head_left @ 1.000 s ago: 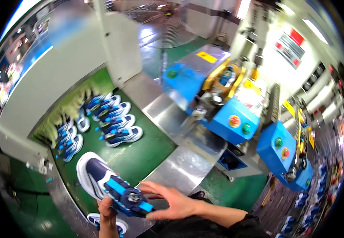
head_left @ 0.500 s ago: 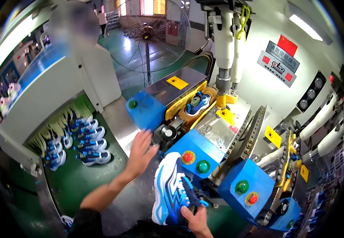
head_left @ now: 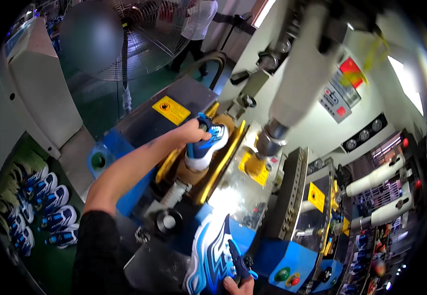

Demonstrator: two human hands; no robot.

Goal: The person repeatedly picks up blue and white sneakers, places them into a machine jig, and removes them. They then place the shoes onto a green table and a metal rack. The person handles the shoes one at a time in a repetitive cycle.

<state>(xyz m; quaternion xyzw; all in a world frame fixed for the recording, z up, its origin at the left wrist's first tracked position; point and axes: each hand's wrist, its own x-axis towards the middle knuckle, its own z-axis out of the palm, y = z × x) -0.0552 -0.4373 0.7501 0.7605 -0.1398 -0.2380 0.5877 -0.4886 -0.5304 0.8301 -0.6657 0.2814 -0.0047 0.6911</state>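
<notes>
My left hand grips the collar of a dark blue and white sneaker, which sits in the machine's cradle between yellow side plates. The fingers are partly hidden behind the shoe's opening. At the lower edge my right hand holds a second sneaker, white with blue stripes, its sole facing left. The thumb shows at its dark, laced opening; the other fingers are mostly hidden.
A white press cylinder hangs just right of the cradle. A black knob sits before it. More sneakers stand at left on a green surface. A fan and a person are beyond. A second station lies right.
My left hand has reached forward and taken hold of the sneaker in the cradle. My right hand still holds the other sneaker. The view has shifted closer to the machine.
</notes>
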